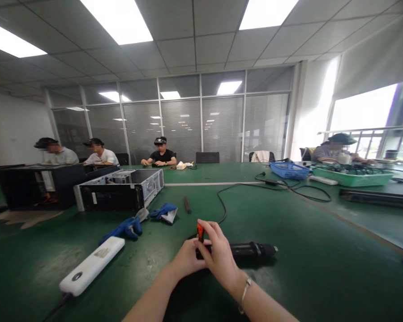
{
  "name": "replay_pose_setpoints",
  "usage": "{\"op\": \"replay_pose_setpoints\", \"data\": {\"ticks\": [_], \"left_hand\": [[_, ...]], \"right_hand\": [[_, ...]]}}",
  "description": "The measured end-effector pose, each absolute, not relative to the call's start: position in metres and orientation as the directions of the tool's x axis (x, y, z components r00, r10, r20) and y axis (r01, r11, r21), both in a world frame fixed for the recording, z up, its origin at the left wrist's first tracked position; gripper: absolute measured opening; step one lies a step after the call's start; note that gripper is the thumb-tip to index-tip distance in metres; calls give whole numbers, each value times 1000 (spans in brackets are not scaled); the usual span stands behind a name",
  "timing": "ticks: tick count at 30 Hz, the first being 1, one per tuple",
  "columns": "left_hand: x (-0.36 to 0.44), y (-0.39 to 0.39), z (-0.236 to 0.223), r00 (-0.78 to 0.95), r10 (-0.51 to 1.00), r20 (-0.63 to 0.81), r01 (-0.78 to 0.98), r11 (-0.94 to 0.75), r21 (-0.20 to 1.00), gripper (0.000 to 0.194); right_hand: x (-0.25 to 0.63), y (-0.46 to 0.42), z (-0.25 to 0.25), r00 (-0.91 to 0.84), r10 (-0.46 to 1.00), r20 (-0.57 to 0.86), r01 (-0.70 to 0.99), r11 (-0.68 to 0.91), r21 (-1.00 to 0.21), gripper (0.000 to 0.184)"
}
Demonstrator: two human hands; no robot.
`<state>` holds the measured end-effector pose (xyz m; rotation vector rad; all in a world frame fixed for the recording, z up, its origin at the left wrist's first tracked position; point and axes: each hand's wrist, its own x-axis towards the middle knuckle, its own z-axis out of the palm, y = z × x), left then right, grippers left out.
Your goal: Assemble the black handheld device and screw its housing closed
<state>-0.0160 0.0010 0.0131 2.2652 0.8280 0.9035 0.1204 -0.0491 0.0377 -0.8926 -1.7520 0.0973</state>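
Note:
A black, tube-shaped tool with a metal tip, much like an electric screwdriver (251,250), lies across the green table in front of me, its tip pointing right. My left hand (188,258) is closed around its rear end, partly covered by the other hand. Between the fingertips of my right hand (220,252) stands a small orange-and-black piece (200,231), held upright above the tool's rear end. Its lower end is hidden by my fingers, so its exact kind is unclear. A bracelet (245,293) circles my right wrist.
A white power strip (92,264) and blue gloves (129,227) lie to the left. Behind them is an open computer case (116,193). A black cable (237,185) runs beyond my hands. Blue (289,171) and green baskets (359,180) stand right. Several people sit around the table.

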Motion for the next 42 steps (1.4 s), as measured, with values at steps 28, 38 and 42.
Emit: {"op": "replay_pose_setpoints", "data": {"ticks": [28,38,42], "left_hand": [[-16,3,12,605,702,376,369,-666,649,19],[-15,1,16,606,710,359,388,-658,645,18],[-15,2,14,612,693,381,364,-674,643,15]], "right_hand": [[126,-50,44,-186,598,780,509,738,-444,54],[126,-50,45,-145,576,805,528,733,-430,51],[125,-55,48,-214,558,802,487,773,-408,56]]}}
